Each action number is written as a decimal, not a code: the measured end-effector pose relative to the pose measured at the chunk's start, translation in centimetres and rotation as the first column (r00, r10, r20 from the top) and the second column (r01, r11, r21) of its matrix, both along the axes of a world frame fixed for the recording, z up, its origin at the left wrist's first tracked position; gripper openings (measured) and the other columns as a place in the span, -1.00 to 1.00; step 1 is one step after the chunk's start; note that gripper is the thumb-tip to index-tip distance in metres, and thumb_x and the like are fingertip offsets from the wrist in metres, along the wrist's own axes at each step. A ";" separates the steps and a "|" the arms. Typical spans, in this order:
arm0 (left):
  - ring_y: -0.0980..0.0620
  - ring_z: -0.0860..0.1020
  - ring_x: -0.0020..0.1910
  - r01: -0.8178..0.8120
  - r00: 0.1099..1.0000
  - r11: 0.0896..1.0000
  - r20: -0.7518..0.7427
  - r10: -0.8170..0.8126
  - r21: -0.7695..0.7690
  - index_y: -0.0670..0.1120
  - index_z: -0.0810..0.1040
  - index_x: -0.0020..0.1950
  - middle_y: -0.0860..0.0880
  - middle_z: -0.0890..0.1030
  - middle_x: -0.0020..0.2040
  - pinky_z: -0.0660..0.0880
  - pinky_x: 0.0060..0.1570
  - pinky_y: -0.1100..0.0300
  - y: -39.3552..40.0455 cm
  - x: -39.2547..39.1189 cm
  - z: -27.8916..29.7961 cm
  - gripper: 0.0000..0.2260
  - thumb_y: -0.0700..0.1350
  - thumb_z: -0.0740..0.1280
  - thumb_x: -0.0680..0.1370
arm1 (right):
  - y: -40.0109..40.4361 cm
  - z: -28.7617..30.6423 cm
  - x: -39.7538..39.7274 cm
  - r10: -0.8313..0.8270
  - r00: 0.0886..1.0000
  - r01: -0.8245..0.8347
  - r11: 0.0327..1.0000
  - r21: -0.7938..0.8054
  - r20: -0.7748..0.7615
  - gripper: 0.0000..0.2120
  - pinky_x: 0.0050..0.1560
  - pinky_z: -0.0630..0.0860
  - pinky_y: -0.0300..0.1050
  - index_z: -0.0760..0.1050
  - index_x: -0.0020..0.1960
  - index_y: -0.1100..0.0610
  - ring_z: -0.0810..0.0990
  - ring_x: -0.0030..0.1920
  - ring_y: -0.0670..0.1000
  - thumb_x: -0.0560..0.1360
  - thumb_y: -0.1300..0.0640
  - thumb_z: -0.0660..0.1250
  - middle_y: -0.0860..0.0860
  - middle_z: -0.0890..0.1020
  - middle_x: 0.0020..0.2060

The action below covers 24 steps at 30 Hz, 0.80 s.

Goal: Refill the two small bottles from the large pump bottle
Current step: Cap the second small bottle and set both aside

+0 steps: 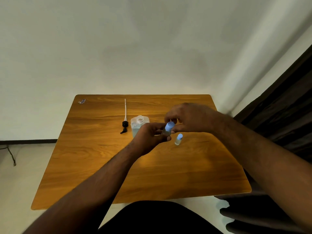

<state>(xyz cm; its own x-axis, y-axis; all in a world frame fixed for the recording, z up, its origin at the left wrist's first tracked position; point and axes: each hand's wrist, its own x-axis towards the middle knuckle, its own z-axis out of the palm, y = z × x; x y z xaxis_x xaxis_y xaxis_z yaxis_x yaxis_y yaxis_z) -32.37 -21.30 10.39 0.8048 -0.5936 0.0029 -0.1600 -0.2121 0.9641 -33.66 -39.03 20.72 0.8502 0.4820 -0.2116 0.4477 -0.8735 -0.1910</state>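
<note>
A small bottle [166, 130] with a blue cap [169, 126] is held above the bench [94, 157] by the closed left hand [149, 139]; the cap is pinched by the right hand [187, 118]. A second small bottle [178, 139] is placed beside, the uncapped large bottle [137, 124] and its pump [125, 123] behind. No label is readable.

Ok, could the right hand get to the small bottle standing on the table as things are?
Probably yes, once it lets go. The right hand is pinching the blue cap of the bottle held by the left hand. The standing small bottle sits just below it, with nothing between.
</note>
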 end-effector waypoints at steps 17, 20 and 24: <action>0.30 0.62 -0.26 -0.227 0.968 0.973 0.105 0.229 -0.038 0.01 0.66 0.01 0.27 0.65 -0.29 0.54 -0.31 0.39 -1.3 -1.6 -3.3 -0.77 -0.28 0.43 0.46 | 2.2 -5.8 -1.4 -0.158 0.952 0.140 0.986 0.087 0.263 -0.86 -0.30 0.34 -0.17 0.49 -0.09 0.12 0.42 -0.23 -0.04 0.49 0.04 0.27 0.01 0.55 -0.21; 0.27 0.63 -0.23 -0.245 0.966 0.969 0.079 0.248 -0.040 -0.01 0.66 -0.03 0.19 0.67 -0.26 0.54 -0.26 0.35 -1.4 -0.7 -3.7 -0.85 -0.23 0.45 0.46 | 2.1 -7.3 -1.8 -0.359 0.901 0.303 0.923 0.238 0.244 -0.76 -0.34 0.30 -0.19 0.51 -0.04 0.11 0.42 -0.28 -0.06 0.48 -0.07 0.31 -0.03 0.55 -0.24; 0.15 0.66 -0.09 -0.247 0.966 0.968 -0.090 0.242 -0.049 -0.04 0.61 0.03 0.08 0.69 -0.11 0.59 -0.13 0.29 -2.1 1.3 -3.7 -0.75 -0.15 0.54 0.39 | -0.4 -8.7 -2.2 -0.683 0.719 0.620 0.546 0.563 -0.129 -0.58 -0.35 0.42 -0.23 0.49 0.15 -0.05 0.49 -0.28 -0.13 0.37 -0.19 0.41 -0.10 0.53 -0.21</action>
